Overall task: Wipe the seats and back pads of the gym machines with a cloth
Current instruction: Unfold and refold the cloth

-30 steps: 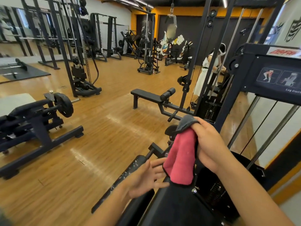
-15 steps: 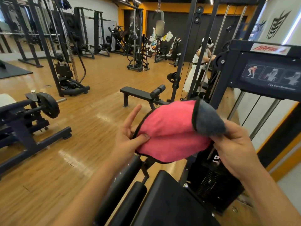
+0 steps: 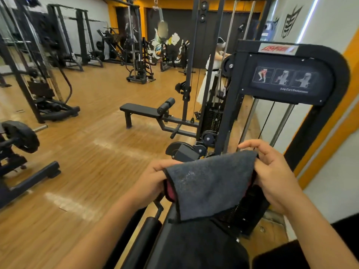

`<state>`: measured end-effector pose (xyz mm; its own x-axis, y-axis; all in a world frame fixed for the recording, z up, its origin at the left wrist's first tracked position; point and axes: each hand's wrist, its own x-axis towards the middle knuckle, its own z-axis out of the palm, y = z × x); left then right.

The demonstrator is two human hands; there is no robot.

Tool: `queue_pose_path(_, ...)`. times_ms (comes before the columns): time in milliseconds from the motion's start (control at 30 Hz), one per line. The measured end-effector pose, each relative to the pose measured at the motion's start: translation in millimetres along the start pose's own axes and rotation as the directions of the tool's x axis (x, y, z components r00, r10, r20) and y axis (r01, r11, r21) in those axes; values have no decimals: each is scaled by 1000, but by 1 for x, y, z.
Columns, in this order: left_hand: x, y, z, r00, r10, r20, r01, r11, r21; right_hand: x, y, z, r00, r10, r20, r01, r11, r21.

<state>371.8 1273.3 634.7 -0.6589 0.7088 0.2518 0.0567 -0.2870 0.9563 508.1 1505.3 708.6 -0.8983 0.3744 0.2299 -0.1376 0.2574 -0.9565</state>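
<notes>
I hold a cloth point(image 3: 210, 181) stretched between both hands, its dark grey side facing me and a strip of pink showing at its lower left edge. My left hand point(image 3: 150, 183) grips the cloth's left edge. My right hand point(image 3: 272, 171) pinches its right corner. The cloth hangs just above the black padded seat point(image 3: 198, 247) of the leg curl machine point(image 3: 291, 78) right below me. A black roller pad point(image 3: 143, 235) lies along the seat's left side.
A black flat bench point(image 3: 141, 109) with a roller stands ahead on the wooden floor. A person in white point(image 3: 208, 80) stands behind the cable tower. A plate-loaded machine point(image 3: 19, 138) sits at left. A white and orange wall runs along the right.
The cloth has been flipped from pink side up to grey side up and lowered toward the seat. Both hands now hold its edges lower down.
</notes>
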Motion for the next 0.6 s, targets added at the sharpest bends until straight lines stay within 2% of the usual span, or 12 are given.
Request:
queue_pose_path(100,5,4,10,987,-142,-78,130,982,-138,-4,16,-7,965,259,48,-262,925,275)
queue_pose_path(167,6,7,18,965,-224,-139,188,954,-235,-7,26,-6,929,359,85,-363,851,380)
queue_pose_path(300,8,7,20,917,-353,-188,259,883,-392,-12,37,1,901,411,135,-421,761,494)
queue_pose_path(433,3,5,15,825,-537,-177,389,766,-511,-12,43,14,856,492,159,-496,696,519)
queue_pose_path(533,-10,8,11,793,-593,-140,389,670,-633,-11,47,28,823,531,201,-541,627,560)
queue_pose_path(600,-23,13,5,805,-582,-115,362,635,-682,-11,50,39,814,520,259,-562,590,580)
